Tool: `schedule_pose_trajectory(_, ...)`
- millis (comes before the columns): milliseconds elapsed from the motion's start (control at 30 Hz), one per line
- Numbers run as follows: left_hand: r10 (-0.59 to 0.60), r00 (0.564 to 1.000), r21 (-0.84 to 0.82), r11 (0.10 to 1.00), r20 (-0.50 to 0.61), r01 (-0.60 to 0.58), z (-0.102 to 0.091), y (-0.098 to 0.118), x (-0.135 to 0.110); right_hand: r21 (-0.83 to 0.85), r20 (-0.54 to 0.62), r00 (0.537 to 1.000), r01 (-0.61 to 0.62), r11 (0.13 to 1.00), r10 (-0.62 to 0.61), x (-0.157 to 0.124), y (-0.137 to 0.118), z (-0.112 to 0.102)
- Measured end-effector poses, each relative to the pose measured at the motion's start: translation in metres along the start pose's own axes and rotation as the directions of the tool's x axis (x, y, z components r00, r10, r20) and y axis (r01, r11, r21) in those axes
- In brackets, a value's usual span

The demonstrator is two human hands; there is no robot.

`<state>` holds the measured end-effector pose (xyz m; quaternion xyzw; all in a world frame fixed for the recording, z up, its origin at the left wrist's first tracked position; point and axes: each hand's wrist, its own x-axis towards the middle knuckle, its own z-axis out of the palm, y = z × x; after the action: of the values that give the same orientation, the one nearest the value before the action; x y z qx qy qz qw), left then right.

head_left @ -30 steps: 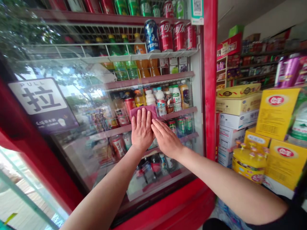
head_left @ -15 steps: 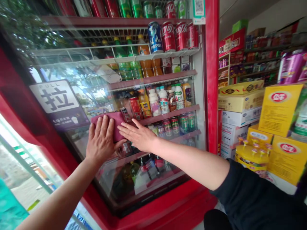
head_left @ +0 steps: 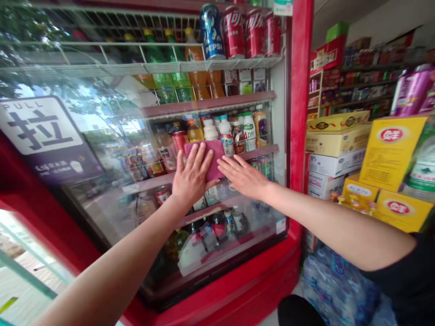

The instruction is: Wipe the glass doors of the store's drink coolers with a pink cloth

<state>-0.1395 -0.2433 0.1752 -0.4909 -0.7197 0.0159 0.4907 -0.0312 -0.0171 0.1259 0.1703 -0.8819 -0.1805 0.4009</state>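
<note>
A folded pink-purple cloth lies flat against the glass door of a red-framed drinks fridge. My left hand presses on its left part, fingers stretched out and somewhat spread. My right hand reaches in from the right with straight fingers, its fingertips at the cloth's right edge. Neither hand wraps round the cloth. Behind the glass stand shelves of bottles and cans, among them a blue Pepsi can; cloth and hands cover part of the middle shelves.
A PULL sticker is on the glass at left. The red door frame runs up on the right. Beyond it are stacked yellow boxes and cartons, with packs of bottled water on the floor below. A pale rail shows at lower left.
Both hands and the cloth have slid rightward across the glass, from near the PULL sticker to in front of the middle shelves. The view has shifted too.
</note>
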Motion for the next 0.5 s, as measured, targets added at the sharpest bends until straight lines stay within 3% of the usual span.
schedule_pose_trajectory(100,0.02,1.0,-0.034,0.999,0.021,-0.019,0.007,0.023,0.025,-0.028,-0.012,0.999,-0.047,0.998,0.047,-0.02,0.015,-0.008)
schedule_pose_trajectory(200,0.012,1.0,-0.032,0.999,0.011,-0.012,0.003,0.019,0.023,-0.013,-0.033,0.999,-0.042,0.999,0.041,-0.01,0.006,-0.016)
schedule_pose_trajectory(333,-0.029,0.998,0.025,0.999,-0.047,0.031,-0.012,-0.02,-0.015,-0.001,-0.032,0.999,0.003,1.0,-0.003,0.033,-0.026,-0.016)
schedule_pose_trajectory(500,-0.059,0.993,0.096,0.993,-0.102,0.069,-0.038,-0.077,-0.07,0.011,-0.093,0.993,0.081,0.997,-0.079,0.101,-0.084,-0.01)
